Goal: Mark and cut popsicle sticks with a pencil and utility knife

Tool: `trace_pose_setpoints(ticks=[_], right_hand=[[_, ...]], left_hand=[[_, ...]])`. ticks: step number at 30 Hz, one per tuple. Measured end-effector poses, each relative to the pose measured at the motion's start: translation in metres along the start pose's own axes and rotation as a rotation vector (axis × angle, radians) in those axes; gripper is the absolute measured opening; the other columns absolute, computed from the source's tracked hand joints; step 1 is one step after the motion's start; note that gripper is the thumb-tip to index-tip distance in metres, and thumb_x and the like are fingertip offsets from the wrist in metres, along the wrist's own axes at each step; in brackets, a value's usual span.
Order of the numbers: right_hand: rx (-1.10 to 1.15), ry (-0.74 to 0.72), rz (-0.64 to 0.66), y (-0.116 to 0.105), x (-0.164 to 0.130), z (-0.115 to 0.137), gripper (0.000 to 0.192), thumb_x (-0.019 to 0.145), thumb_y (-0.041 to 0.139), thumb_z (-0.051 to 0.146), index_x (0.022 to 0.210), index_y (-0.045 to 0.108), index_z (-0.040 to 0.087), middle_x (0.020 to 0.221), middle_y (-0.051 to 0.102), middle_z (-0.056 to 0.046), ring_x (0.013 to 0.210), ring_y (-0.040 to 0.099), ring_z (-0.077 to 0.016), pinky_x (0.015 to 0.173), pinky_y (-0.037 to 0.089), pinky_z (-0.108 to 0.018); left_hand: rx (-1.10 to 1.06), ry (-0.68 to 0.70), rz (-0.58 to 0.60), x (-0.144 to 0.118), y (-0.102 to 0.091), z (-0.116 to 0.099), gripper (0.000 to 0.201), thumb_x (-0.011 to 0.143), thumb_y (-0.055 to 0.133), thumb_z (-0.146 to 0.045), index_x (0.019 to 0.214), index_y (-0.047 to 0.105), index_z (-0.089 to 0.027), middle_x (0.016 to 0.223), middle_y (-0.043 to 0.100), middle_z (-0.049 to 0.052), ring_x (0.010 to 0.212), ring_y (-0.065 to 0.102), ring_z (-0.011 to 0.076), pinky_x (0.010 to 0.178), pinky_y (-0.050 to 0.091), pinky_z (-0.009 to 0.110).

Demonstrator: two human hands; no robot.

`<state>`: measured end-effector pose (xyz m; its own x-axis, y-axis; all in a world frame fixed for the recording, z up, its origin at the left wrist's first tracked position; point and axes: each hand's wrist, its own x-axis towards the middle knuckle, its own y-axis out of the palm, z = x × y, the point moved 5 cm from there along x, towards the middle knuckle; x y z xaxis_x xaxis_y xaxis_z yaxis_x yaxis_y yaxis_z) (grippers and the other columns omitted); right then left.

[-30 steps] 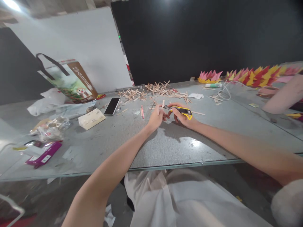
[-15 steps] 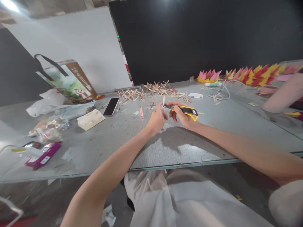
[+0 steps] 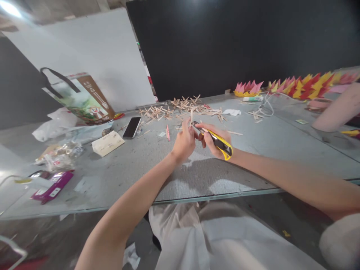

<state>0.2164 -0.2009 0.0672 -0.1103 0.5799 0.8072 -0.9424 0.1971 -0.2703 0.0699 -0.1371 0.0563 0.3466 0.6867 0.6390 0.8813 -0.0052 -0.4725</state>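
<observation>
My left hand (image 3: 184, 141) is closed on a thin wooden stick (image 3: 192, 113), which points up and away from me above the fingers. In my right hand (image 3: 216, 141) is a yellow and black utility knife (image 3: 221, 143), tilted with its handle end toward me. The knife's front end reaches the stick beside my left fingers; whether the blade touches the wood I cannot tell. Behind my hands lies a loose pile of wooden sticks (image 3: 185, 106), some joined in crossed shapes. A single stick (image 3: 235, 132) rests to the right of my right hand.
On the left are a phone (image 3: 132, 127), a stack of paper (image 3: 108, 143), a printed bag (image 3: 81, 99) and a purple packet (image 3: 53, 186). Pink, red and yellow paper points (image 3: 303, 88) line the back right, near a white cable (image 3: 268, 105). The table edge (image 3: 197, 200) runs before me.
The utility knife has swung so its handle end drops lower and nearer to me. My right hand has turned with it, while my left hand keeps the stick almost in place.
</observation>
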Motion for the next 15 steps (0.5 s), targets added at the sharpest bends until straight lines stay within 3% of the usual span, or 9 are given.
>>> trace_pose_setpoints(ticks=[6,12,15], right_hand=[[-0.077,-0.097,-0.051,0.001,-0.002,0.013,0.034,0.111,0.051,0.037,0.139,0.069,0.03,0.083,0.074,-0.001,0.065,0.069,-0.0186,0.075,0.061,-0.036],[0.05,-0.047,-0.077,-0.008,-0.001,0.007,0.032,0.112,0.05,0.042,0.127,0.074,0.028,0.075,0.069,0.001,0.053,0.06,-0.0124,0.061,0.055,-0.029],[0.049,-0.035,-0.071,-0.005,-0.002,0.003,0.034,0.111,0.05,0.044,0.129,0.074,0.028,0.076,0.07,0.001,0.052,0.059,-0.0127,0.059,0.054,-0.029]], left_hand=[[-0.001,0.004,-0.101,-0.004,-0.004,-0.013,0.047,0.117,0.032,-0.043,0.158,0.038,-0.02,0.077,0.072,0.001,0.068,0.068,0.0152,0.072,0.054,0.027],[0.101,0.199,-0.041,-0.003,-0.007,-0.012,0.047,0.117,0.03,-0.044,0.153,0.046,-0.019,0.075,0.069,0.0,0.064,0.064,0.0141,0.073,0.053,0.027],[0.069,0.196,-0.067,-0.005,-0.005,-0.012,0.047,0.117,0.029,-0.043,0.155,0.043,-0.019,0.071,0.067,-0.001,0.058,0.062,0.0148,0.066,0.051,0.027]])
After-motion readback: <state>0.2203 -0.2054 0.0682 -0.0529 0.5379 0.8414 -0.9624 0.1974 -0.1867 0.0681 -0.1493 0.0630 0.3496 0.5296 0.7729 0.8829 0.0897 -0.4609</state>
